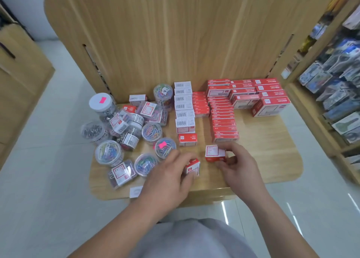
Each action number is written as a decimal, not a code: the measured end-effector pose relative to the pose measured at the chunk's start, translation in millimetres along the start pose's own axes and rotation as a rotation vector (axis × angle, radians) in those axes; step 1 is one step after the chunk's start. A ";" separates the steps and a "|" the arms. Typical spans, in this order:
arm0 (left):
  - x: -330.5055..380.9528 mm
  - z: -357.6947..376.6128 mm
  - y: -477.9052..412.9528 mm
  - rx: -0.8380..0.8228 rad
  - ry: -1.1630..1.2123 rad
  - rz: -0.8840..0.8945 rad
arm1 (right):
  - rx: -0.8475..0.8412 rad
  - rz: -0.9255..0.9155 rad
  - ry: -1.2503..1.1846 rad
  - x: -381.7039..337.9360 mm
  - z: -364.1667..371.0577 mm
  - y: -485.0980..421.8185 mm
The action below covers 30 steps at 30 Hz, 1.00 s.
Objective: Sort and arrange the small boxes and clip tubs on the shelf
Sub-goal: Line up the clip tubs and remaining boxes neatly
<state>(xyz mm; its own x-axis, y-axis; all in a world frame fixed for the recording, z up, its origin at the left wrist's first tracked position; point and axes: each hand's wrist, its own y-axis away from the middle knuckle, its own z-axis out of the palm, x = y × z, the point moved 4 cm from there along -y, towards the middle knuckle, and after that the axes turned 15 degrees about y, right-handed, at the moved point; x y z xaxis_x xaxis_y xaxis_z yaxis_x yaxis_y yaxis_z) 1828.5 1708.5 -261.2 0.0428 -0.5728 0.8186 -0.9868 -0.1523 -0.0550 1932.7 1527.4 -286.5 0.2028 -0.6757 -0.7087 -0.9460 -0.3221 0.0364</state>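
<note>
Clip tubs (120,129) bunch on left half of shelf (263,160), some lying on each other. Just right of them, barcode box column (184,109) runs front to back, with second box column (224,121) further right. Bigger boxes (266,102) stack at back right, against back panel (175,43). Front centre: left loose box (192,167) in left hand (169,178), right loose box (215,153) beside it in right hand (239,164).

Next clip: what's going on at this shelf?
A person is sorting stock on a wooden shelf. The left hand grips a small red-and-white box near the front edge, and the right hand pinches a second box beside it. Behind them, rows of red boxes stand lined up; the clip tubs lie in a loose jumble on the left.
</note>
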 end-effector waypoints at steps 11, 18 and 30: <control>-13.2 -45.4 -44.5 0.137 0.218 -0.146 | -0.030 0.036 -0.193 -0.5 -1.8 -1.3; -16.7 -47.9 -61.2 0.094 0.134 -0.025 | -0.045 0.000 -0.196 -3.4 2.2 -5.3; -13.2 -39.3 -65.1 0.166 0.026 0.157 | 0.031 -0.201 -0.061 -28.5 40.7 -20.7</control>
<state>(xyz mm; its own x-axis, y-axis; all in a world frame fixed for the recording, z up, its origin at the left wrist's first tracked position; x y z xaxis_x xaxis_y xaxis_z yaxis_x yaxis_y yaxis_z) 1886.0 1757.6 -246.0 -0.1152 -0.5796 0.8067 -0.9417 -0.1948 -0.2744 1936.2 1580.3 -295.8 0.3734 -0.5586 -0.7407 -0.8957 -0.4249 -0.1311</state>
